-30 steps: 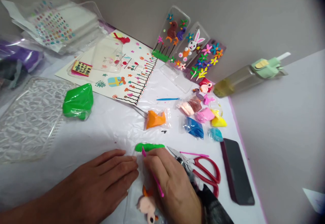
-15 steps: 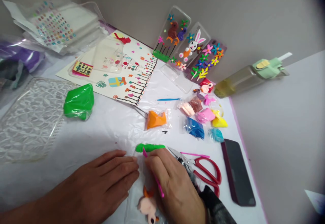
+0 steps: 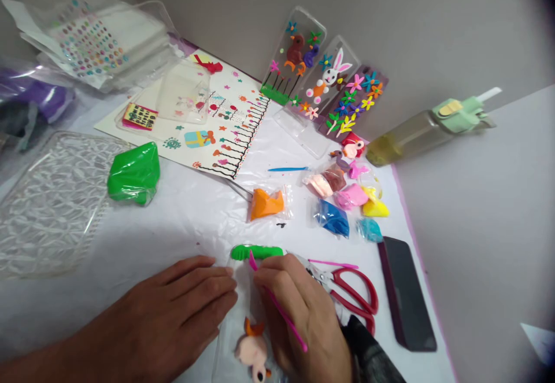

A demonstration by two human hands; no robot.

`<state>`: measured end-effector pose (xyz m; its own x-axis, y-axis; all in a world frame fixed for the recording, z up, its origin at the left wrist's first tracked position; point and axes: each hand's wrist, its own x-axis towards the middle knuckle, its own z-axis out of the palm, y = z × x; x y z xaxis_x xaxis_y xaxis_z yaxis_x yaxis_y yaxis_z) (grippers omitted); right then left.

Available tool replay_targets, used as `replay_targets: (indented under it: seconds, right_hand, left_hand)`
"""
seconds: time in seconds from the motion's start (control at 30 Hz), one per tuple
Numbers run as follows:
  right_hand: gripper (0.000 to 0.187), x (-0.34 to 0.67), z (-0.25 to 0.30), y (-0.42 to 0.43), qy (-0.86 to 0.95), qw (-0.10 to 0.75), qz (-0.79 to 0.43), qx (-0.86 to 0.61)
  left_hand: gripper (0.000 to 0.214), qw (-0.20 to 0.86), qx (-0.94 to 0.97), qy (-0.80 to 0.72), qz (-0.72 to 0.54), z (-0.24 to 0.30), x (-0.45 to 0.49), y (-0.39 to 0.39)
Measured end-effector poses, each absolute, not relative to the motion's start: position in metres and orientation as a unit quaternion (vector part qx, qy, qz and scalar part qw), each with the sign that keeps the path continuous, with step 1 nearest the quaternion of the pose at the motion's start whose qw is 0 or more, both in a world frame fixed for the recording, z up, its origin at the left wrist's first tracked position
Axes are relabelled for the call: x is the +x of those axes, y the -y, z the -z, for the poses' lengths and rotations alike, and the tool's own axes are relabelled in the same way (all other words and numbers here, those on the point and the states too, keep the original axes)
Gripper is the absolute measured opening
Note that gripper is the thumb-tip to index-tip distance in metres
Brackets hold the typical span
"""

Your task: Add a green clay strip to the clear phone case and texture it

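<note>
My left hand (image 3: 177,308) lies flat, fingers stretched, its fingertips at the left edge of a clear phone case (image 3: 224,342). In my right hand (image 3: 299,313) is a pink modelling tool (image 3: 284,315), pinched with its flat tip at the green clay strip (image 3: 256,252). That strip spans the far end of the case, with notches along its left part. A peach clay duck (image 3: 252,351) with orange feet is on the case nearer to me; my right hand covers part of the case.
Red-handled scissors (image 3: 355,293) and a black phone-like slab (image 3: 407,293) lie right of my hand. Beyond are orange clay (image 3: 266,203), blue clay (image 3: 333,218) and green clay (image 3: 134,175) in wrappers. Decorated cases (image 3: 332,85) and a bottle (image 3: 416,131) stand against the wall.
The pink tool's tip has shifted slightly right along the green strip, and its shaft leans more to the right. My left hand stays in place.
</note>
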<state>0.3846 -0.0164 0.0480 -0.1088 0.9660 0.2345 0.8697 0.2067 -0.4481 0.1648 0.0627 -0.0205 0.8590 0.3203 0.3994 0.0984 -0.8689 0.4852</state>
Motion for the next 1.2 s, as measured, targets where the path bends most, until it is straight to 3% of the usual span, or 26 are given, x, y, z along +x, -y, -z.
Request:
replay_targets:
  seconds: [0.67, 0.93, 1.2]
  right_hand:
    - [0.018, 0.3851, -0.0445, 0.0128, 0.766, 0.218, -0.125, -0.592]
    - [0.015, 0.3852, -0.0453, 0.0130, 0.764, 0.205, -0.141, -0.595]
    - [0.014, 0.3857, -0.0481, 0.0124, 0.749, 0.210, -0.183, -0.601]
  left_hand:
    - [0.048, 0.209, 0.945, -0.109, -0.226, 0.0169, 0.1643, -0.0635]
    - [0.030, 0.202, 0.937, -0.133, -0.251, 0.0162, 0.1689, -0.0603]
    - [0.027, 0.196, 0.939, -0.130, -0.250, 0.0158, 0.1691, -0.0601]
